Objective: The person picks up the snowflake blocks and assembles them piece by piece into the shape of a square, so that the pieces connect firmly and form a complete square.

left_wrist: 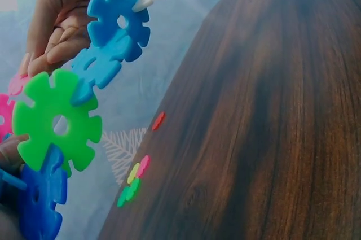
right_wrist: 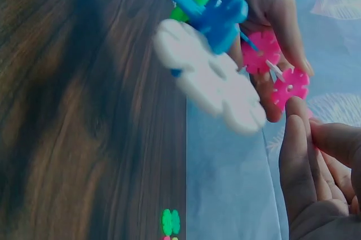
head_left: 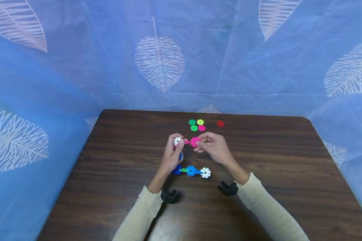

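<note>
My left hand [head_left: 171, 155] grips a chain of slotted plastic snowflake discs, with a white disc [head_left: 178, 141] beside its thumb. From this hand the chain runs down through a dark blue disc [left_wrist: 40, 206], a green disc [left_wrist: 36, 110] and light blue discs [left_wrist: 104, 20] to a white end disc [right_wrist: 197, 70]. A pink disc [right_wrist: 291, 88] sticks out of the left fingers on the side facing the other hand. My right hand [head_left: 214, 147] pinches another pink disc [head_left: 194, 142] between thumb and fingers, close to that one. Whether these two are joined, I cannot tell.
Beyond the hands, two green discs [head_left: 194, 128], a yellow disc [head_left: 200, 122] and a pink disc [head_left: 201, 128] lie grouped on the dark wooden table [head_left: 259, 144]. A red disc [head_left: 220, 123] lies to their right. Behind hangs a blue leaf-patterned cloth [head_left: 214, 67].
</note>
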### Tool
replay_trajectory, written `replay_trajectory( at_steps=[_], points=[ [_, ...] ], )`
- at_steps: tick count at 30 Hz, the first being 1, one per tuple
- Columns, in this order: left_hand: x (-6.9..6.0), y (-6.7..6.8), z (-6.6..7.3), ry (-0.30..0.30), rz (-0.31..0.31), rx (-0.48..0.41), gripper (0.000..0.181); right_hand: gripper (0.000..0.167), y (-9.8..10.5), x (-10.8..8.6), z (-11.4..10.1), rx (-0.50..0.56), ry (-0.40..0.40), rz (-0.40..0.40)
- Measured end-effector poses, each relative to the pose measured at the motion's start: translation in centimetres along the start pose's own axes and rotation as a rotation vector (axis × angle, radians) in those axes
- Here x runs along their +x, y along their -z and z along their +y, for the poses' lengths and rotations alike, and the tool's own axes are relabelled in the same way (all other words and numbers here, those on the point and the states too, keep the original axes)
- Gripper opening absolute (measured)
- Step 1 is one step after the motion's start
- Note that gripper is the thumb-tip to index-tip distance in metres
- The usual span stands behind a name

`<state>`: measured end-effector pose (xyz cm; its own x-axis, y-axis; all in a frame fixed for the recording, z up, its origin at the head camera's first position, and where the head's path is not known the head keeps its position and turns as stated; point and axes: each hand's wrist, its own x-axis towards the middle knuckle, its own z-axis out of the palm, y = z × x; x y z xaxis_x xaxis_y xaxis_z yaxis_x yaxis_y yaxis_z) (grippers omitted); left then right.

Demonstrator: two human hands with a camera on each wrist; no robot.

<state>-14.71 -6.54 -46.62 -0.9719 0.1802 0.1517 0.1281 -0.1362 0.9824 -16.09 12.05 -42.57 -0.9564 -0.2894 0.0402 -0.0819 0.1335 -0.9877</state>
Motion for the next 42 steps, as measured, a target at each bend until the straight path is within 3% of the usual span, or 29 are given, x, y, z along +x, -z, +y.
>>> replay_trajectory(
  at_steps=[5,12,20,27,33,42],
  points=[
    [0.0,-0.1,0.0,-0.027,-0.001,-0.005,0.027,0.025,-0.4,0.1,0.0,0.012,0.006,-0.008],
    [-0.1,-0.3,0.4,0.004,0.006,-0.011,0.027,0.025,-0.9,0.0,0.2,0.016,0.028,0.001],
    [-0.8,-1.0,2.7,-0.020,-0.030,0.089,0.027,0.022,-1.1,-0.2,0.3,-0.052,0.034,0.030],
    [-0.6,-1.1,2.2,0.000,0.002,0.088,0.029,0.023,-1.2,0.1,0.8,-0.080,0.032,0.028],
    [-0.5,-0.6,1.9,0.023,0.060,0.056,0.033,0.031,0.1,1.2,1.2,-0.095,-0.013,-0.008],
    [-0.4,-0.1,1.6,0.015,0.102,0.032,0.026,0.030,3.1,2.8,3.6,-0.277,-0.094,0.092]
  ],
)
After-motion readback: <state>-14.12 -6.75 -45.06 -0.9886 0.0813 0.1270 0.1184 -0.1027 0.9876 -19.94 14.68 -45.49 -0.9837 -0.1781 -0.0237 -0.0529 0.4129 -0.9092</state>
